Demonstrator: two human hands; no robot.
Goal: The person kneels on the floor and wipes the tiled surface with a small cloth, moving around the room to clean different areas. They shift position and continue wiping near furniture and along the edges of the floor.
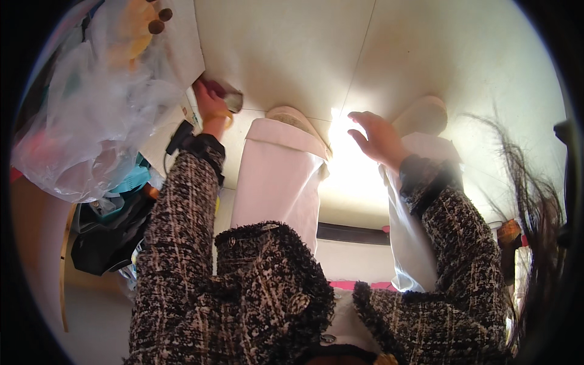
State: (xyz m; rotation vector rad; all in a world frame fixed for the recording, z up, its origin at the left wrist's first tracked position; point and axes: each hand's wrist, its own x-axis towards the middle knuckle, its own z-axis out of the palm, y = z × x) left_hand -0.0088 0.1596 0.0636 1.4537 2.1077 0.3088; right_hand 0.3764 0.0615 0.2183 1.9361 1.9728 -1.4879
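At the upper left, my left hand (212, 107) reaches down to the floor (283, 50) beside the corner of a pale panel (182, 41). Its fingers are on a small dark red object (226, 93) with a greyish end, too blurred to name more exactly. A yellow band (228, 119) circles that wrist. My right hand (381, 139) hangs in front of my right trouser leg with thumb and fingers apart, holding nothing. Pale slip-on shoes show below my cuffs, the left shoe (292, 115) and the right shoe (424, 114).
Translucent plastic bags (91, 118) bulge along the left side. Below them lie a black bag (114, 239) and a turquoise item (132, 178). A dark strip (353, 233) crosses behind my legs. Bright sunlight glares on the floor between my feet. Loose hair hangs at the right.
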